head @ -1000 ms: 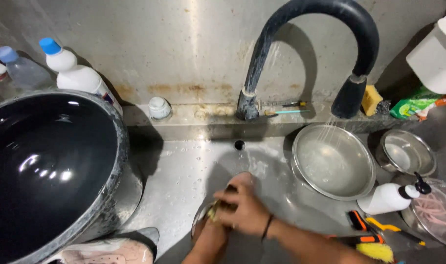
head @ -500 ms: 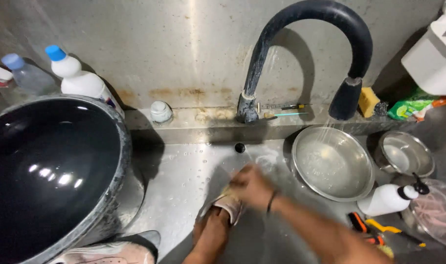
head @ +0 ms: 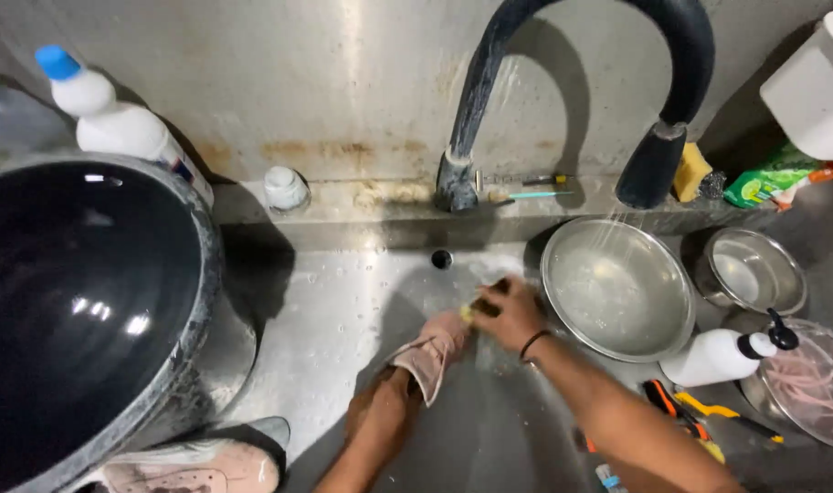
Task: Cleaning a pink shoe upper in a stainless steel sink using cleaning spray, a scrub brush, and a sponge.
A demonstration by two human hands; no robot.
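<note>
In the steel sink (head: pixel 343 310), my left hand (head: pixel 377 418) is pushed into a pale pink shoe (head: pixel 432 351) and holds it up with the toe pointing away from me. My right hand (head: pixel 510 312) is closed on a small yellow scrubber (head: pixel 469 313) pressed against the shoe's toe. A dark band sits on my right wrist. The fingers of my left hand are hidden inside the shoe.
A curved black faucet (head: pixel 490 100) runs water into a steel bowl (head: pixel 617 290) at the right, beside a smaller steel bowl (head: pixel 756 270). A large black basin (head: pixel 79 301) fills the left. A second pink shoe (head: pixel 197 466) lies bottom left, a white pump bottle (head: pixel 714 358) at the right.
Both hands have moved up and to the right toward the faucet. The shoe has turned so its pink side and opening show. The camera has shifted slightly.
</note>
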